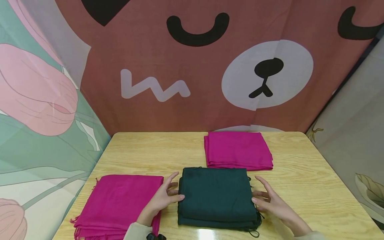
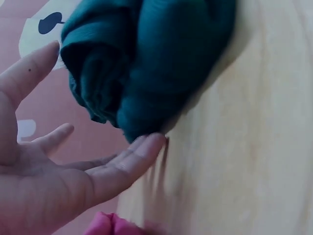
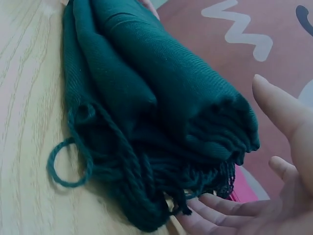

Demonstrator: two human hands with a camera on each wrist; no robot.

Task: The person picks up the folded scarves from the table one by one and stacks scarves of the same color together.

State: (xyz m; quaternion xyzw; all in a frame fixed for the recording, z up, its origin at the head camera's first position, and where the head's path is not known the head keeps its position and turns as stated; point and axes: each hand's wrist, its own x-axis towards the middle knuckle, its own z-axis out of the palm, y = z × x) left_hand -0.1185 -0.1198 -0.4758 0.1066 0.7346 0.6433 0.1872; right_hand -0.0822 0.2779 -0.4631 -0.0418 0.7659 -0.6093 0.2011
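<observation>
Dark green cloth makes up the folded, fringed shawl (image 1: 217,196) lying near the front middle of the wood-grain desk (image 1: 300,176). Its layers sit stacked, and twisted fringe (image 3: 129,186) trails from the right edge, 1 strand looping onto the desk. At that edge the right hand (image 1: 271,201) has its fingers spread, fingertips by the fringe; at the opposite edge the left hand (image 1: 163,196) is likewise spread, fingertips at the lower fold. Neither is clamped on the cloth. If the 2 hands squeezed unevenly, the upper layers could slide off the lower ones; a finger hooked in the fringe could drag a corner loose. Beside the left hand lies 1 fringed magenta shawl (image 1: 126,200), which that forearm might rumple. Behind the green pile is another folded magenta cloth (image 1: 240,150), then a bear-print curtain (image 1: 150,116).
</observation>
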